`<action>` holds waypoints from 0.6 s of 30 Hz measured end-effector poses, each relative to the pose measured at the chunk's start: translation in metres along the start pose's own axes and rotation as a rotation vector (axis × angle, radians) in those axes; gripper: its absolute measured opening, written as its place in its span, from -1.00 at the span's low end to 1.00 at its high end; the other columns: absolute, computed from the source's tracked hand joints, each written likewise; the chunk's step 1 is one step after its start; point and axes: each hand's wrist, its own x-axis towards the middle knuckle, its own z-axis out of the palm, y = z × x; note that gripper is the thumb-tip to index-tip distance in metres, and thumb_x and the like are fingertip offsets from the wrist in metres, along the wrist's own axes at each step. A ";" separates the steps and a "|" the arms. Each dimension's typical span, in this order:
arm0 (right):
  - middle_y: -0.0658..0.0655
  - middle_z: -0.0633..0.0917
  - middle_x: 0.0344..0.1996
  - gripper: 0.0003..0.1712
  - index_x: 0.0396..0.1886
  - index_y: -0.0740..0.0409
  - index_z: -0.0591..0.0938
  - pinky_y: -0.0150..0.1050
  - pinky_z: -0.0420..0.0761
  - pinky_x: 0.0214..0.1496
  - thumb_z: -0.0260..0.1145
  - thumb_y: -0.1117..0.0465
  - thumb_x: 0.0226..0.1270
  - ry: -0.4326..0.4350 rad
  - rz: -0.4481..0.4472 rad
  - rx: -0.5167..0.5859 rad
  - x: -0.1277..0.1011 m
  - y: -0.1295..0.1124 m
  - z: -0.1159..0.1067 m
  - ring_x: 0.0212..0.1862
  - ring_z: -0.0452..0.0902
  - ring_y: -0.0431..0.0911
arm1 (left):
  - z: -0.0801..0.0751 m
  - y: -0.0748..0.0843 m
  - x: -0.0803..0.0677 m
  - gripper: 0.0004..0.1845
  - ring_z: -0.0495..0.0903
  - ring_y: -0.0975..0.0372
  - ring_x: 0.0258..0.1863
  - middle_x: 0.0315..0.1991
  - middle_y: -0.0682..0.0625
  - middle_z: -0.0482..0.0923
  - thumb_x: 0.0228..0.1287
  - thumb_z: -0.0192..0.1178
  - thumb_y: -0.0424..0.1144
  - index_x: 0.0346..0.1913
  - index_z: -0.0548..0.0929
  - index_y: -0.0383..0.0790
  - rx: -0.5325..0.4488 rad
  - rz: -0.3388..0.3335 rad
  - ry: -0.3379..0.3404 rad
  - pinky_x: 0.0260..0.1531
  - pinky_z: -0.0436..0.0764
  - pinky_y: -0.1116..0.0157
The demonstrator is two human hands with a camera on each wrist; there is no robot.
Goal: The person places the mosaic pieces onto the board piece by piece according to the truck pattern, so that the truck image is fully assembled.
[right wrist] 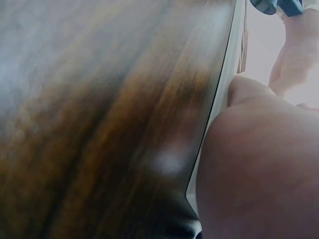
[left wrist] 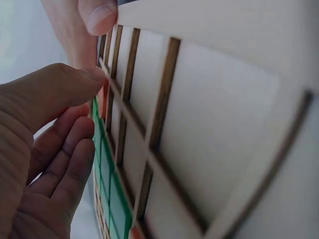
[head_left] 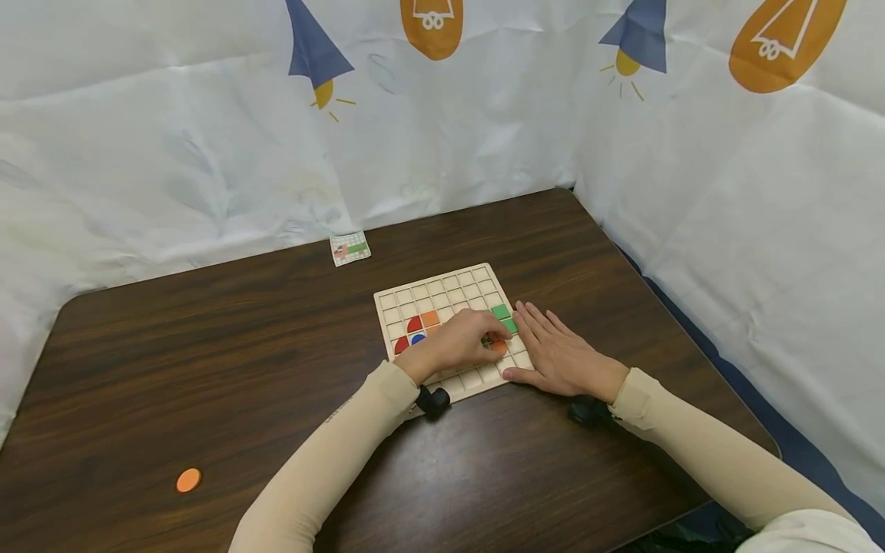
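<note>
My left hand (head_left: 459, 344) reaches over a pale wooden grid board (head_left: 477, 376). Its thumb and index finger pinch an orange piece (head_left: 498, 348) with a rounded edge, down at the board's right side. In the left wrist view the fingertips partly cover that piece, next to a row of green square tiles (left wrist: 118, 201). My right hand (head_left: 556, 357) lies with straight fingers along the board's right edge, its thumb at the near right corner. Red quarter-round pieces (head_left: 414, 325), an orange square (head_left: 430, 318) and a blue round piece (head_left: 418, 338) sit in cells on the left.
A loose orange disc (head_left: 189, 480) lies on the dark wooden table (head_left: 207, 369) at the near left. At the table's far edge is a small pattern card (head_left: 350, 248). White printed curtains (head_left: 449, 130) stand behind and to the right.
</note>
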 end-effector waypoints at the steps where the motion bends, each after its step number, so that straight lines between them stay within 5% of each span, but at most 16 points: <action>1: 0.30 -0.12 0.70 0.21 0.69 0.28 -0.11 0.24 0.00 0.71 -0.04 -0.52 0.47 0.000 -0.001 0.000 0.000 0.000 0.000 0.73 -0.23 0.19 | -0.002 0.000 -0.002 -0.69 0.73 0.21 0.02 0.01 -0.02 0.78 0.35 0.38 -0.22 0.11 0.78 -0.19 0.004 0.000 0.002 0.13 0.68 0.23; 9: 0.25 -0.17 0.71 0.22 0.69 0.24 -0.17 0.20 -0.03 0.73 -0.07 -0.54 0.46 -0.029 0.024 0.004 0.002 -0.001 0.000 0.74 -0.28 0.15 | -0.020 -0.008 -0.025 -0.69 0.74 0.20 -0.01 0.00 -0.01 0.78 0.32 0.39 -0.26 0.10 0.78 -0.18 0.008 -0.026 0.053 0.08 0.69 0.24; 18: 0.27 -0.16 0.71 0.25 0.69 0.26 -0.16 0.22 -0.02 0.72 -0.08 -0.57 0.44 -0.025 0.030 0.005 0.001 -0.001 0.002 0.74 -0.28 0.18 | -0.044 -0.020 -0.069 -0.69 0.72 0.15 -0.11 -0.04 -0.04 0.78 0.32 0.40 -0.22 0.09 0.79 -0.19 0.061 -0.079 0.130 0.00 0.69 0.20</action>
